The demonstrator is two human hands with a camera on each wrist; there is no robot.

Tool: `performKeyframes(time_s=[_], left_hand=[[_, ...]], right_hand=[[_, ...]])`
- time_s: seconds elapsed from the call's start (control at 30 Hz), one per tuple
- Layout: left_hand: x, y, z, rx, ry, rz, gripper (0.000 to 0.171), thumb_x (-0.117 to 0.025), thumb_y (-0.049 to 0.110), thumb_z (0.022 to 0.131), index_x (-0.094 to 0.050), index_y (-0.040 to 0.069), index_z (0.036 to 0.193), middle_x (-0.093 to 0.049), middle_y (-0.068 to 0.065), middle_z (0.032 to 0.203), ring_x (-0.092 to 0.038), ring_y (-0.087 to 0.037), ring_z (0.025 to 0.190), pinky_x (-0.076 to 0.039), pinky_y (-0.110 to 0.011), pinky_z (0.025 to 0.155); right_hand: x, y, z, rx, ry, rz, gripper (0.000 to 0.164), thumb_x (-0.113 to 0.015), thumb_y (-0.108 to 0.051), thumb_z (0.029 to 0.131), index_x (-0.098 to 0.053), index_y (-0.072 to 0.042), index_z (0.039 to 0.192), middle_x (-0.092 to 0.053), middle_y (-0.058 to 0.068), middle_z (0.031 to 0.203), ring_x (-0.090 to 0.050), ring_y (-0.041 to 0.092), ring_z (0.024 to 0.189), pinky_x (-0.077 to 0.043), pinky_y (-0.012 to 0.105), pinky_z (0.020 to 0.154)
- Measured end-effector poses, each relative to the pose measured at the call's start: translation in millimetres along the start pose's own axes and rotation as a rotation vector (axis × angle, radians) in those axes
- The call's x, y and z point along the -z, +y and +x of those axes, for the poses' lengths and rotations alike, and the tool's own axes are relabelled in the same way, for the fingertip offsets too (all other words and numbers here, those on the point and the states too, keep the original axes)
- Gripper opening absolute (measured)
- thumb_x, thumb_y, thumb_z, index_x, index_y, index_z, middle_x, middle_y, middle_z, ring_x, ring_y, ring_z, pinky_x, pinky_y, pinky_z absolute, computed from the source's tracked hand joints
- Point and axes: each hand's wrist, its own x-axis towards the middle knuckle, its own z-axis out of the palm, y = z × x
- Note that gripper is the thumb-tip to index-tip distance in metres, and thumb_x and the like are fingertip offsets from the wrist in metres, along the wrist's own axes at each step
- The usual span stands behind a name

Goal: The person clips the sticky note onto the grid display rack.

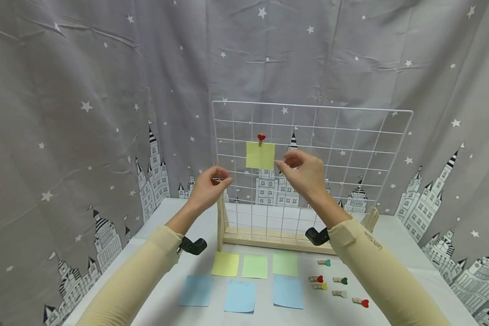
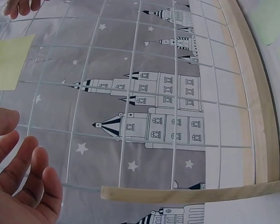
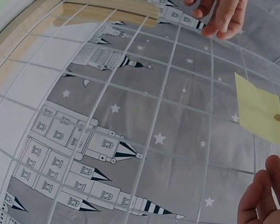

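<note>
A yellow sticky note point(image 1: 260, 155) hangs on the white wire grid point(image 1: 309, 172), held at its top edge by a small wooden clothespin with a red heart point(image 1: 261, 137). My right hand point(image 1: 303, 174) is just right of the note, fingers loosely bent with nothing between them. Lower and to the left, my left hand point(image 1: 209, 188) hovers near the grid's left edge, fingers relaxed and holding nothing. The left wrist view shows the left hand point(image 2: 25, 177) below the note point(image 2: 11, 63). In the right wrist view, right-hand fingers point(image 3: 259, 198) stand close to the note point(image 3: 261, 109).
The grid stands in a wooden base point(image 1: 269, 241) on a white table. In front lie a yellow note point(image 1: 225, 264), two green notes point(image 1: 255, 266) and three blue notes point(image 1: 240, 296). Several heart clothespins point(image 1: 318, 279) lie at the right. A grey curtain point(image 1: 106, 90) hangs behind.
</note>
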Motion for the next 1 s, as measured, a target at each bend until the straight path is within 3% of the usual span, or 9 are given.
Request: performKeyframes(time_s=[0.3,0.67,1.0], left_hand=[[0.4,-7.5,-6.0,0.002,-0.010,0.001,0.024,-0.069,0.027,0.100,-0.066,0.012,0.119,-0.070,-0.010,0.120,-0.064,-0.026,0.093,-0.052,-0.034,0.077],[2.9,-14.2,-13.8,0.012,-0.027,0.005,0.032,-0.070,0.025,0.099,-0.062,0.015,0.128,-0.070,-0.011,0.120,-0.065,-0.028,0.096,-0.052,-0.036,0.082],[3.2,-25.0,-21.5,0.028,-0.067,0.031,0.036,-0.070,0.032,0.099,-0.062,0.021,0.132,-0.071,-0.008,0.124,-0.067,-0.027,0.101,-0.052,-0.036,0.081]], right_hand=[[4.4,10.0,-8.3,-0.047,-0.064,-0.012,0.036,-0.078,-0.034,0.091,-0.074,-0.009,0.117,-0.071,0.013,0.113,-0.070,0.028,0.093,-0.054,0.034,0.074],[15.4,19.5,-19.2,-0.071,-0.085,0.000,0.043,-0.080,-0.033,0.090,-0.069,-0.014,0.127,-0.070,0.008,0.111,-0.071,0.026,0.093,-0.055,0.037,0.078],[21.6,34.5,-30.4,-0.134,-0.118,-0.024,0.045,-0.078,-0.034,0.092,-0.067,-0.015,0.130,-0.070,0.012,0.119,-0.069,0.028,0.098,-0.053,0.034,0.074]])
